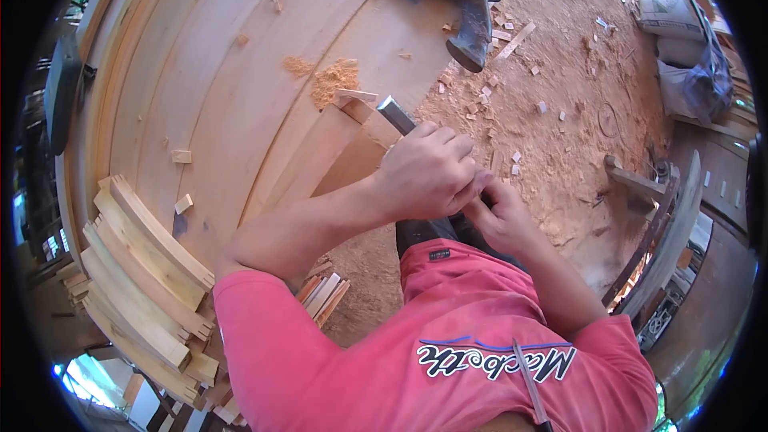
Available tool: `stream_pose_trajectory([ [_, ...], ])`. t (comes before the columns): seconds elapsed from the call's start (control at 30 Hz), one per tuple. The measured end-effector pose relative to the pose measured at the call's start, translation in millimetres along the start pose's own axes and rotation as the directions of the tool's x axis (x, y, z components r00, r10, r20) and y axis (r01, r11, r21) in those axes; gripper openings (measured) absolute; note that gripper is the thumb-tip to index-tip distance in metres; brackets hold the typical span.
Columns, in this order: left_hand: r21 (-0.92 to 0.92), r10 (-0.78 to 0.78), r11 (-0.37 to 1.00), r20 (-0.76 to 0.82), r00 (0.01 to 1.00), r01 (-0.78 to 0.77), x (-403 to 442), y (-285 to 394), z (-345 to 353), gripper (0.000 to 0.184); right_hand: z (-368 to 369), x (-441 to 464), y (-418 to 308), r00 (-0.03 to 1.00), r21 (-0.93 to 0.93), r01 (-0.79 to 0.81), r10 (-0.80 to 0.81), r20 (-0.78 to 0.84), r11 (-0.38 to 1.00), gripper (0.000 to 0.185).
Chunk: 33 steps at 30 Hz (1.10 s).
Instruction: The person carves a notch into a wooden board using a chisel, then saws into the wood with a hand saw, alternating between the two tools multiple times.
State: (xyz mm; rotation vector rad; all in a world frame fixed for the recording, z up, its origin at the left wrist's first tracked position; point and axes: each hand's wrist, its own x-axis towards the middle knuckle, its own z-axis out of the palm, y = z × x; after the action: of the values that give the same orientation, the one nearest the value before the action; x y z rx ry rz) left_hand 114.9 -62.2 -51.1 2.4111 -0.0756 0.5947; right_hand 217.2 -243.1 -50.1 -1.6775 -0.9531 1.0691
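Note:
My left hand [428, 168] is closed around a dark metal tool with a bright flat end [395, 114]. That end sticks out past the knuckles, just right of a wooden piece [324, 140] with a cut end; the rest is hidden in the fist. My right hand [502, 214] is beside the left one, fingers curled and thumb pressed in. Whatever it grips is hidden. Sawdust [336, 80] lies in a heap near the piece's cut end. A thin pointed strip with a dark end [530, 380] shows against my pink shirt [480, 312].
Wide wooden boards [200, 56] form the work surface on the left. Cut wood pieces [144, 272] are stacked at lower left. A dark-handled power tool [470, 32] sits at the top. Scraps litter the dirt floor [552, 136]; sacks [676, 40] stand at upper right.

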Motion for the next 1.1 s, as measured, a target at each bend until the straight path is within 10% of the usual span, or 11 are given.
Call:
stream_pose_trajectory([
  [0.17,0.035,-0.052,0.998,0.077,0.996,0.049,-2,-5,7,0.038,-5,4,-23,0.957,-0.159,-0.267,0.281,0.074,0.951,0.019],
  [0.63,-0.037,-0.064,0.997,0.019,0.998,0.064,2,-11,15,0.032,-56,48,-30,0.922,-0.355,-0.163,0.270,0.276,0.920,0.044],
  [1.1,-0.039,-0.115,0.993,-0.010,0.993,0.115,10,-11,15,0.035,-57,54,-35,0.941,-0.266,-0.139,0.211,0.265,0.954,0.029],
])
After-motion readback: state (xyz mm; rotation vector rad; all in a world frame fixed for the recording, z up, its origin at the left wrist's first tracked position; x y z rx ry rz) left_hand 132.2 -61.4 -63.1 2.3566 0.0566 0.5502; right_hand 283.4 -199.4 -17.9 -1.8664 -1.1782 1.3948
